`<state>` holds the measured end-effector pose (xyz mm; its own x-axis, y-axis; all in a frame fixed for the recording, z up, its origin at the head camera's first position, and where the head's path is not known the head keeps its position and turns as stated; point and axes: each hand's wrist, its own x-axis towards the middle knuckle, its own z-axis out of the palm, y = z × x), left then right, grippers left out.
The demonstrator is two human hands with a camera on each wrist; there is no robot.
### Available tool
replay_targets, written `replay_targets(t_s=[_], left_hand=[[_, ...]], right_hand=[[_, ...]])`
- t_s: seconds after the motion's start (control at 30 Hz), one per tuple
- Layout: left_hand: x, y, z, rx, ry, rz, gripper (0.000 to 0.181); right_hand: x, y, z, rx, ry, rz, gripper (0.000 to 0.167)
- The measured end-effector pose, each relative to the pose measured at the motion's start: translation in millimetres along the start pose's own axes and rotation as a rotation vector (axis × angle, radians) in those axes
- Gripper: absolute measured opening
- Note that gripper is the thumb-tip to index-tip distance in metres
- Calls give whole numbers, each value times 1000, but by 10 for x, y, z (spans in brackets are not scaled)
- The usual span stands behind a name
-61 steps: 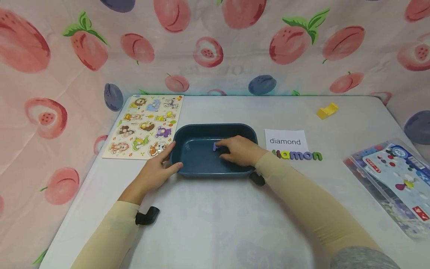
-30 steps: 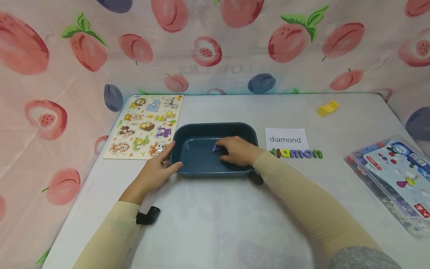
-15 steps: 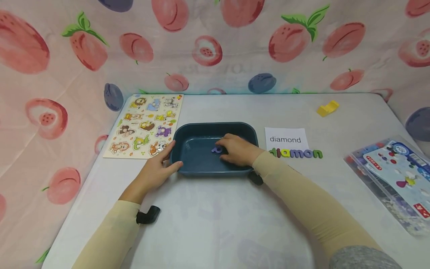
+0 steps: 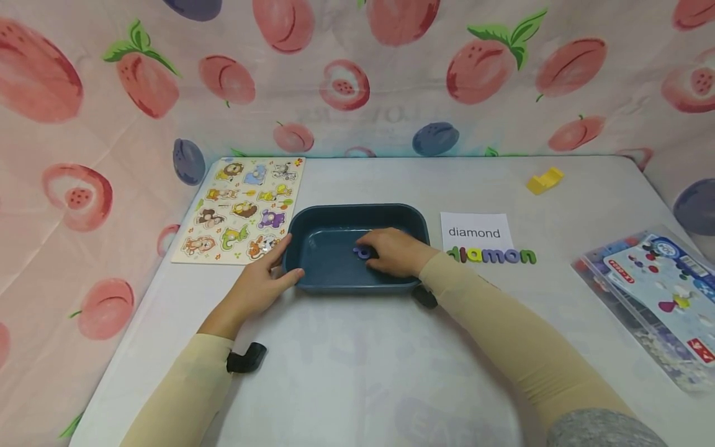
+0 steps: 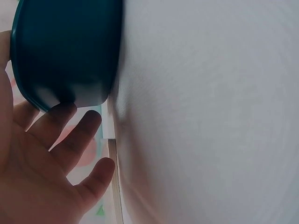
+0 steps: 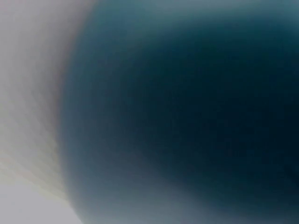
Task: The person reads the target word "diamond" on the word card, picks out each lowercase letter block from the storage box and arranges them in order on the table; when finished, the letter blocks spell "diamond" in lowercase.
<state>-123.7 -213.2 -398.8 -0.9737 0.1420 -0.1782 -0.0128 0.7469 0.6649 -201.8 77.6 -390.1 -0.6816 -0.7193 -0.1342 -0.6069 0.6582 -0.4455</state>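
Observation:
A dark blue tray [image 4: 329, 261] stands mid-table. Inside it, my right hand [image 4: 398, 251] pinches a small purple plastic letter [image 4: 362, 252] low over the tray floor; the fingers partly cover it, and its shape is hard to tell. At the tray's left end rests my left hand [image 4: 259, 282], its spread fingers [image 5: 77, 140] touching the outer wall and its thumb at the rim. The right wrist view is filled by the blurred tray wall [image 6: 93, 116]. Right of the tray, colored letters [image 4: 494, 256] reading "diamon" lie below a white card [image 4: 475, 226] printed "diamond"; my sleeve borders the first letter.
An animal puzzle board [image 4: 240, 211] lies at the back left, close to the tray. A yellow plastic block [image 4: 545, 180] is at the back right. Clear plastic boxes [image 4: 653, 304] with printed labels lie at the right edge. A fruit-patterned cloth [image 4: 380, 81] hangs behind the table.
The purple letter has turned within my right fingers, showing different sides. My right fingers have shifted slightly. The left hand and the tray have stayed in place.

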Motion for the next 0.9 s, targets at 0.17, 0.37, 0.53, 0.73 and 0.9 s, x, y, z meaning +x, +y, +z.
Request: replay_targets(t_s=[0.17,0.37,0.53,0.73,0.9], left_hand=[[0,1,0,1,2,4,82],[-4,1,-3,-4,0,0,82],[-2,-3,-1,-10,0,0,82],[-4,-4,0,-10,2,1,82],[-5,-4,1,-21,-2,2,84]], right_hand=[[-1,2,1,24,2,-16,45],[8,2,14,32,8,-24,44],[14,-3,16,37,-6,-37,43],[16,-13,12,26,-30,-49,42],[17,-16,16,11,-41,-37,39]])
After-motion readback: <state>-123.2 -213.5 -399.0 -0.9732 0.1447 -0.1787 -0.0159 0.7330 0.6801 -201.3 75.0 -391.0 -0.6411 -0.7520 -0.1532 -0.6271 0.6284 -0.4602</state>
